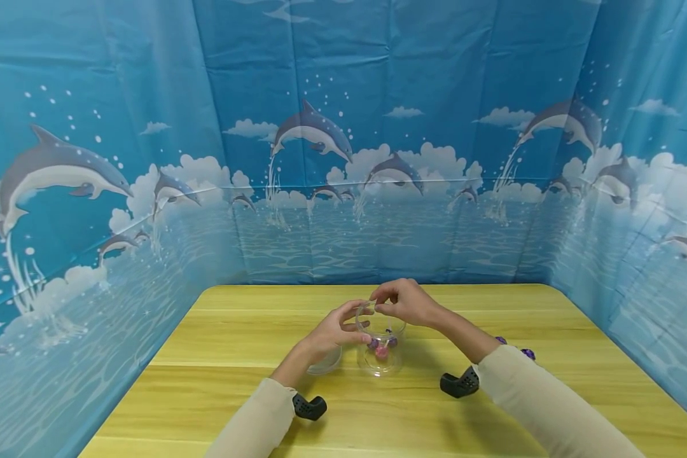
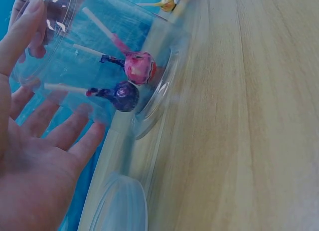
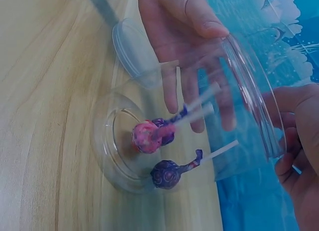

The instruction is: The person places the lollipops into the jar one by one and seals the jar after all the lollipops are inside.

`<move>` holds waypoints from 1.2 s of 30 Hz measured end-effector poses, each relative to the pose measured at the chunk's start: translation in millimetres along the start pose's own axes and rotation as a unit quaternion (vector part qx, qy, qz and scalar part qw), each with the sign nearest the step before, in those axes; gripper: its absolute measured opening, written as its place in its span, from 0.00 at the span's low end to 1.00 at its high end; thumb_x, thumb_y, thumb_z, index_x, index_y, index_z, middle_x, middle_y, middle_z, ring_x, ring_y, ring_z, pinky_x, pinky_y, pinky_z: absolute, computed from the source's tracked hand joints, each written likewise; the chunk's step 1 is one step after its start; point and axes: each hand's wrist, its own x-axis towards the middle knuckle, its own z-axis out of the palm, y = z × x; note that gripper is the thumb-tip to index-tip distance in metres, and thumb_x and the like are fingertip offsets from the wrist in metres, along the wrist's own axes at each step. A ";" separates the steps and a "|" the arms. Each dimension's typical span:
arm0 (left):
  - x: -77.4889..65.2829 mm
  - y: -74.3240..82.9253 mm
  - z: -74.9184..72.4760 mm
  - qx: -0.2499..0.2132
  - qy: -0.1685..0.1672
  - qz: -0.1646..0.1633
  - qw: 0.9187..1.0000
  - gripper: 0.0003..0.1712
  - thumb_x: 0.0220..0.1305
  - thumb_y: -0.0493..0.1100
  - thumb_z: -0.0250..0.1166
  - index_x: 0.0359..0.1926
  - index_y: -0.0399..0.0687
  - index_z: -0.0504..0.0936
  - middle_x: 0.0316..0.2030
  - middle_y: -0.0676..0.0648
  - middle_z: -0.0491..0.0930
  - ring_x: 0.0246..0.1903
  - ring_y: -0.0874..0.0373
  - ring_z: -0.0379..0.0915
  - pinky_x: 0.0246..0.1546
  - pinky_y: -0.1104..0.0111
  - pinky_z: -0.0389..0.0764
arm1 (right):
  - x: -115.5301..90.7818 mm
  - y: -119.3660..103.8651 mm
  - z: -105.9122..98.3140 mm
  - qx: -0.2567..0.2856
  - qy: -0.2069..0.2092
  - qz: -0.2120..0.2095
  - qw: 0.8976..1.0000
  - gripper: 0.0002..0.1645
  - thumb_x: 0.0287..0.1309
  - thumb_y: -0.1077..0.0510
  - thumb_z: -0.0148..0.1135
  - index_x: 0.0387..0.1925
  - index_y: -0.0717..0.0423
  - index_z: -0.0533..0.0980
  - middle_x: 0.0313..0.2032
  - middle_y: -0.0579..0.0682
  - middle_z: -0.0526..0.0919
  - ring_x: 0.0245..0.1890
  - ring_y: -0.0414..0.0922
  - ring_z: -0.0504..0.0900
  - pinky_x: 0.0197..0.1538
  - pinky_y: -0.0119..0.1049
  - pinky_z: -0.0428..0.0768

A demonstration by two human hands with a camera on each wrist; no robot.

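Note:
A clear plastic jar stands on the table, its mouth upward. Inside lie a pink-wrapped lollipop and two purple-wrapped lollipops, their white sticks pointing toward the mouth. My left hand holds the jar from the left, thumb on the near side and fingers spread round the far side. At the rim is my right hand, with its fingers loosely curled and no lollipop visible in them; part of it is seen only through the plastic. Beside the jar, near my left wrist, lies a clear round lid.
More lollipops lie at the right of the table, partly behind my right forearm; a yellow one shows in the left wrist view. Black wrist mounts sit by both sleeves. A dolphin-printed curtain borders the wooden table.

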 end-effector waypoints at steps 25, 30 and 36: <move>-3.0 -1.7 -1.3 -0.014 0.006 0.003 1.000 0.43 0.68 0.44 0.73 0.79 0.49 0.62 0.74 0.33 0.61 0.73 0.34 0.56 0.63 0.55 0.76 | -23.9 -7.4 -24.6 -0.007 -0.025 -0.025 0.999 0.11 0.68 0.61 0.68 0.50 0.57 0.85 0.34 0.38 0.85 0.30 0.40 0.78 0.34 0.38 0.79; -1.9 -2.8 -1.8 -0.015 0.008 0.001 1.000 0.42 0.68 0.43 0.73 0.78 0.51 0.63 0.73 0.36 0.63 0.73 0.34 0.56 0.62 0.55 0.76 | -31.2 -5.0 -33.6 -0.009 -0.018 -0.021 1.000 0.10 0.68 0.61 0.68 0.49 0.58 0.85 0.34 0.39 0.85 0.30 0.40 0.78 0.33 0.38 0.79; 0.2 -3.7 0.3 -0.012 0.011 0.001 1.000 0.39 0.71 0.36 0.69 0.78 0.52 0.64 0.71 0.40 0.67 0.73 0.33 0.56 0.62 0.56 0.77 | -43.8 0.7 -43.6 -0.021 -0.007 -0.012 1.000 0.09 0.68 0.61 0.68 0.48 0.56 0.85 0.34 0.38 0.85 0.30 0.39 0.78 0.32 0.37 0.79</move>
